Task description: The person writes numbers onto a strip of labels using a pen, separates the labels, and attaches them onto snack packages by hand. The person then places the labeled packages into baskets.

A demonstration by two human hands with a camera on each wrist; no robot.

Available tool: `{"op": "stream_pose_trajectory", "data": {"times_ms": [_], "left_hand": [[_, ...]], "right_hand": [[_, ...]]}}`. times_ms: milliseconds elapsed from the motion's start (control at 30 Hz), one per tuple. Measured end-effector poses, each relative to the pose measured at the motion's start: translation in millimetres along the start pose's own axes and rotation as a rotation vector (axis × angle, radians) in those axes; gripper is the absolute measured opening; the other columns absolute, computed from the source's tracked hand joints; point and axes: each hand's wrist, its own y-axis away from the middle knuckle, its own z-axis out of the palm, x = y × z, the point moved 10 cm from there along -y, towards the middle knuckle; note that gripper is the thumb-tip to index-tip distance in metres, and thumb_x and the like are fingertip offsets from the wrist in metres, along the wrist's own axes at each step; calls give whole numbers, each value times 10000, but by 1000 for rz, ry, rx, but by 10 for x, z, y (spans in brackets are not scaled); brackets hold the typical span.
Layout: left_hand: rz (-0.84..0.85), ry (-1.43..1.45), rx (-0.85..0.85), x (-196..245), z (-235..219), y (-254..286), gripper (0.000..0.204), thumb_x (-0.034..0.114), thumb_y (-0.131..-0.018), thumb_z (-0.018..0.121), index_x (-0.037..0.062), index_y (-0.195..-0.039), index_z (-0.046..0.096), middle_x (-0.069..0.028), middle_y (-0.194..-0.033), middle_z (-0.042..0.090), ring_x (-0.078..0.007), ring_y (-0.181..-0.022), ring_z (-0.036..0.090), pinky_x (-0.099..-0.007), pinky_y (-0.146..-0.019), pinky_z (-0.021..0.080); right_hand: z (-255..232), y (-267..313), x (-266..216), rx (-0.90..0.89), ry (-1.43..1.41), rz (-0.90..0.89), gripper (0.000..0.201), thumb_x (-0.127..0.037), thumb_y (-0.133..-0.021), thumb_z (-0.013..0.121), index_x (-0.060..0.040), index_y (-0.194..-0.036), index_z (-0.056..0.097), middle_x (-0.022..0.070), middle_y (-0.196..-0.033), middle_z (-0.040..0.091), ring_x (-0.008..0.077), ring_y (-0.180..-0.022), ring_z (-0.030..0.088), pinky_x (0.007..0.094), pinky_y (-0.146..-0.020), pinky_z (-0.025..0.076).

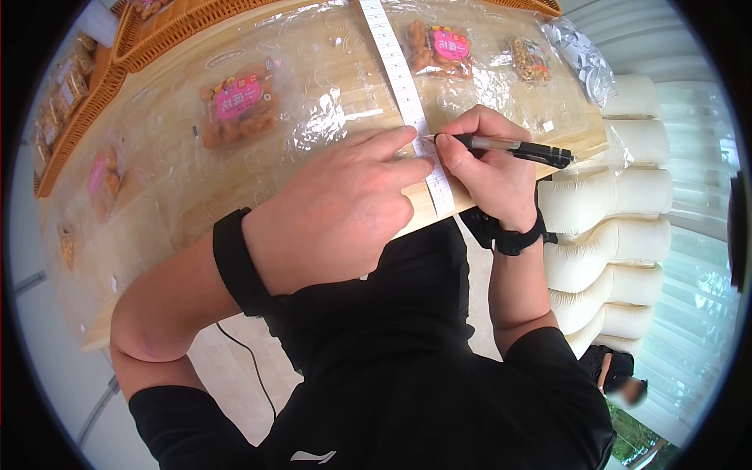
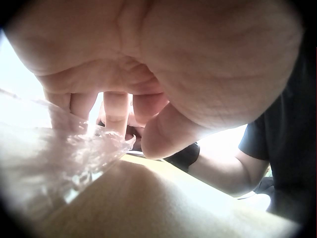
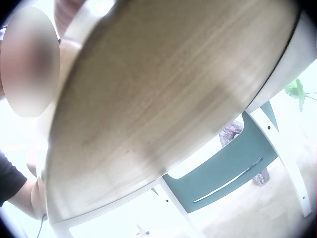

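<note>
A long white paper strip [image 1: 395,59] with printed marks runs down the wooden table [image 1: 419,218] to its near edge. My left hand [image 1: 337,204] lies palm down beside it, with two fingertips reaching onto the strip. In the left wrist view, the palm [image 2: 208,59] arches over the tabletop, close to crumpled clear plastic [image 2: 64,153]. Across the strip, my right hand [image 1: 505,184] pinches a black pen [image 1: 540,151] between thumb and fingers. The pen's tip points at the strip, right by the left fingertips.
Clear plastic packs of twisted snacks [image 1: 235,117] lie on the table under clear film. Wicker baskets [image 1: 86,129] stand at the far left. A silvery bag [image 1: 583,63] sits at the right corner, near a cream padded seat [image 1: 603,196]. The right wrist view has a green chair [image 3: 223,173].
</note>
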Motion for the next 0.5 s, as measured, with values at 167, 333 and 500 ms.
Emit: {"op": "stream_pose_trajectory", "data": {"times_ms": [167, 333, 500], "left_hand": [[2, -5, -2, 4, 1, 0, 83, -10, -620, 627, -49, -641, 697, -131, -1188, 668, -367, -1270, 531, -441, -1021, 468], [4, -8, 18, 6, -15, 6, 90, -6, -622, 626, -47, -646, 702, -137, -1203, 671, -368, -1272, 531, -438, -1023, 468], [-11, 1, 6, -3, -8, 3, 92, -5, -622, 624, -48, -645, 702, -139, -1205, 673, -364, -1275, 530, -433, -1025, 469]], "right_hand": [[5, 6, 9, -29, 17, -34, 87, -61, -813, 726, 7, -834, 675, 38, -723, 686, 61, -668, 623, 222, -610, 500], [-9, 5, -20, 8, 34, -16, 78, -60, -811, 715, 4, -821, 672, 33, -716, 682, 54, -663, 615, 222, -605, 496], [-20, 1, 8, 22, 36, 25, 81, -65, -809, 716, 3, -820, 673, 26, -712, 682, 52, -660, 614, 219, -606, 496]]}}
